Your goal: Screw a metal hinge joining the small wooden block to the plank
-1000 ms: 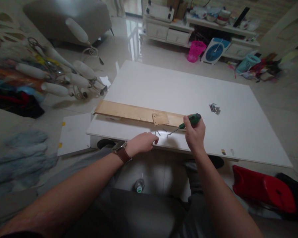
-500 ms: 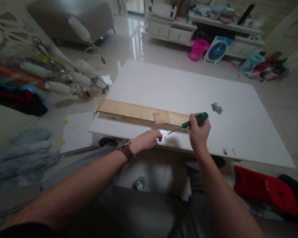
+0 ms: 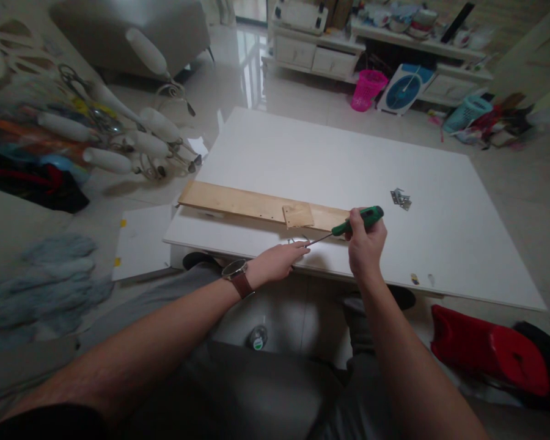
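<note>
My right hand [image 3: 365, 247] is wrapped round a green-handled screwdriver [image 3: 358, 220], whose thin shaft points left and down toward my left fingertips. My left hand [image 3: 279, 261], a brown-strapped watch on its wrist, rests on the near edge of the white board [image 3: 339, 165] with its fingers pinched at a small screw [image 3: 297, 242]; what they hold is too small to make out. Just beyond both hands lies a long wooden plank [image 3: 238, 201] with a small wooden square [image 3: 297, 216] on top of it.
A small pile of metal hinges [image 3: 400, 198] lies on the board to the right. A red plastic stool [image 3: 486, 348] sits on the floor at the right, a bottle [image 3: 257, 337] between my legs. White lamp parts [image 3: 132, 143] lie at the left.
My left hand has slid right along the board's edge to the loose screws. The screwdriver tip has swung left to meet its fingertips.
</note>
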`<state>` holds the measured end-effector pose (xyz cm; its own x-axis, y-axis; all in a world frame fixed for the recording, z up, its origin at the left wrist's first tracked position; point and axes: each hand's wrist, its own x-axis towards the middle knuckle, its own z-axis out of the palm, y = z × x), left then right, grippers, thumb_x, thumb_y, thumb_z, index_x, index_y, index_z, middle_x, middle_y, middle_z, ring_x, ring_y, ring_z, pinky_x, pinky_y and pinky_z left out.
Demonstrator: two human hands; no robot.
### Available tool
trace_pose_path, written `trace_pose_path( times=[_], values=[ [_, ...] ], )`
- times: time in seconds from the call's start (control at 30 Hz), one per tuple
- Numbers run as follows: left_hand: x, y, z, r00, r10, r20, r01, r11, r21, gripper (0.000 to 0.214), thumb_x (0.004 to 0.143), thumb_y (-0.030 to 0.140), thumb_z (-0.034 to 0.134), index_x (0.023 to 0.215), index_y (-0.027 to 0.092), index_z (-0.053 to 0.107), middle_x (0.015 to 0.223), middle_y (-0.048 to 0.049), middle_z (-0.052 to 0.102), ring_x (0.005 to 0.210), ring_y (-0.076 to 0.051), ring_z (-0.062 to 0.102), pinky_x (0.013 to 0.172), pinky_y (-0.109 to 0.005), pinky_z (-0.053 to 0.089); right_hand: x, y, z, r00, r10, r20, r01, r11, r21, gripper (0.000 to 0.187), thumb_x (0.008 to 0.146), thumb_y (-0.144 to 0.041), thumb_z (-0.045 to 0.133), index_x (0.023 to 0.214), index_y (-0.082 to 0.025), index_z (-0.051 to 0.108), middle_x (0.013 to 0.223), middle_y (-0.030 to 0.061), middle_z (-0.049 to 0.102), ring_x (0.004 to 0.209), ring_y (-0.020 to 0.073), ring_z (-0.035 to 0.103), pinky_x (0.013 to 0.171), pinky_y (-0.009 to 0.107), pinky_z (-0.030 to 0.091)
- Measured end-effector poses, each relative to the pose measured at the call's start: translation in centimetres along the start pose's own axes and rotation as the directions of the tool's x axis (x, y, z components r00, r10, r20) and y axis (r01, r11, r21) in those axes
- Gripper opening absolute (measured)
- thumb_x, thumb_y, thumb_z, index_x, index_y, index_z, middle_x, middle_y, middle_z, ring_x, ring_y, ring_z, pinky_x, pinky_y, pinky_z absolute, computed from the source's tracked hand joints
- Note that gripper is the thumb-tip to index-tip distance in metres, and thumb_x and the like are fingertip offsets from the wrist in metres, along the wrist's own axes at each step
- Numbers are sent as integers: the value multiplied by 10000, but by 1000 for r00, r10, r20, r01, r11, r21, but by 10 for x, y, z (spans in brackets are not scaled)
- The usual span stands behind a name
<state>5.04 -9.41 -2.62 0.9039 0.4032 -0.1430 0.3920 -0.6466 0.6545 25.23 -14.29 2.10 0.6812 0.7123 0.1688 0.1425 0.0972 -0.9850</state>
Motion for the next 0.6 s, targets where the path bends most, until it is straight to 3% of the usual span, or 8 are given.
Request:
trace_pose_path(
  times=[0.3,0.6],
  values=[
    [0,-2,3,1000,0,-16,1,996,87,667,857,-34,552,1495,153,508,1655,-149,468,1470,-273,528,1214,-410,445,3,7,0,999,-33,8,33,999,-26,395,829,-573,778,858,-206,637,699,-49,578,557,89,506,515,233,423],
    [-5,8,-2,999,-32,-3,32,979,199,567,880,-31,504,1408,164,570,1567,-130,564,1326,-270,635,1075,-400,546,2,11,1,996,-57,67,61,997,-53,375,822,-550,805,875,-208,661,746,-28,607,595,99,545,525,237,453]
  ],
)
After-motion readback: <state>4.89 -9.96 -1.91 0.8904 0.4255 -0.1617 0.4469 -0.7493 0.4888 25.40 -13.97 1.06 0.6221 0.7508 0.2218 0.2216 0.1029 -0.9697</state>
